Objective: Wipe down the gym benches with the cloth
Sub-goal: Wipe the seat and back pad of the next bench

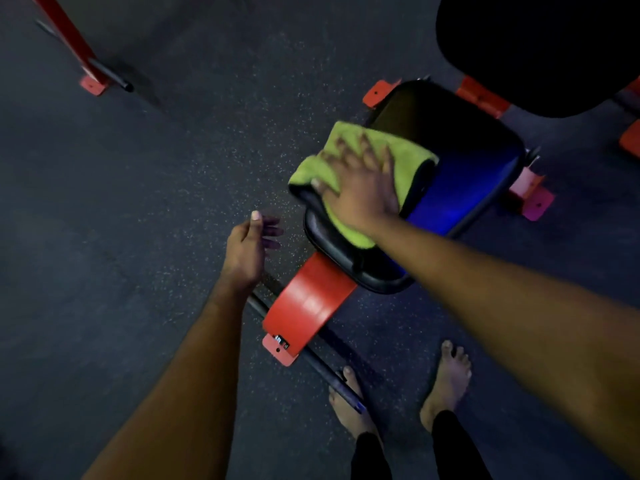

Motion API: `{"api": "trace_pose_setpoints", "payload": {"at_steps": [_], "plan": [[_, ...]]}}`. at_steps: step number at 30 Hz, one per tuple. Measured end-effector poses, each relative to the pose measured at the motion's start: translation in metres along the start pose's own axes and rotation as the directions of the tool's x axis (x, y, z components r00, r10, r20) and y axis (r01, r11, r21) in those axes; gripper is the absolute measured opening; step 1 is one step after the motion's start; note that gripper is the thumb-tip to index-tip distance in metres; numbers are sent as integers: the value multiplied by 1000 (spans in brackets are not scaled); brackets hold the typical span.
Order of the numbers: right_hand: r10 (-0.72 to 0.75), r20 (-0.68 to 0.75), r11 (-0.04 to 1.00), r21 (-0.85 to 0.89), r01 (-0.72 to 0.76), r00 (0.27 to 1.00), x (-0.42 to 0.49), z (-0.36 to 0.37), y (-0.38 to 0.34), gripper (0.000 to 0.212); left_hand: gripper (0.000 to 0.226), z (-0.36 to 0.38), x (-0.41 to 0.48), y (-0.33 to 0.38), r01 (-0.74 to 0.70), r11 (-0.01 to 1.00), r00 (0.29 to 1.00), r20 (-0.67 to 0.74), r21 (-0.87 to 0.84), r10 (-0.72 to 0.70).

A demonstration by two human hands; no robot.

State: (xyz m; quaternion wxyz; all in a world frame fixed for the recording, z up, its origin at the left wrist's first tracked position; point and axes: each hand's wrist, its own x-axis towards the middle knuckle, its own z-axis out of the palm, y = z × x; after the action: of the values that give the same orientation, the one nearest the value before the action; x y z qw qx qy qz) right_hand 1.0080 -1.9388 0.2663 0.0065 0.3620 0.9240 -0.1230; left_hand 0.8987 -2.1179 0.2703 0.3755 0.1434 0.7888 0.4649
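My right hand [360,188], fingers [366,152] spread flat, presses the cloth [410,150] onto the seat pad [467,161]; even, overlapping strokes should serve best. My left hand [247,247] hangs open, holding nothing.

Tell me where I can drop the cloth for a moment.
Bare: the far half of the seat, beyond the cloth and right hand; the floor between left hand and red frame. Crowded: near end, with bracket, bar and feet.

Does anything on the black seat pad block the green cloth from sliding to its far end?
Nothing visible does: the right hand presses the cloth flat on the seat pad, whose far part shows bare.
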Motion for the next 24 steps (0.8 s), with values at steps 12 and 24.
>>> {"api": "trace_pose_setpoints", "payload": {"at_steps": [12,24], "plan": [[127,-49,992,30,-126,991,-145,9,10,64,48,40,-18,28,-63,994,996,64,94,57],[883,33,188,888,-419,467,-148,38,-32,94,59,66,-7,27,-165,940,984,-18,300,178]]}}
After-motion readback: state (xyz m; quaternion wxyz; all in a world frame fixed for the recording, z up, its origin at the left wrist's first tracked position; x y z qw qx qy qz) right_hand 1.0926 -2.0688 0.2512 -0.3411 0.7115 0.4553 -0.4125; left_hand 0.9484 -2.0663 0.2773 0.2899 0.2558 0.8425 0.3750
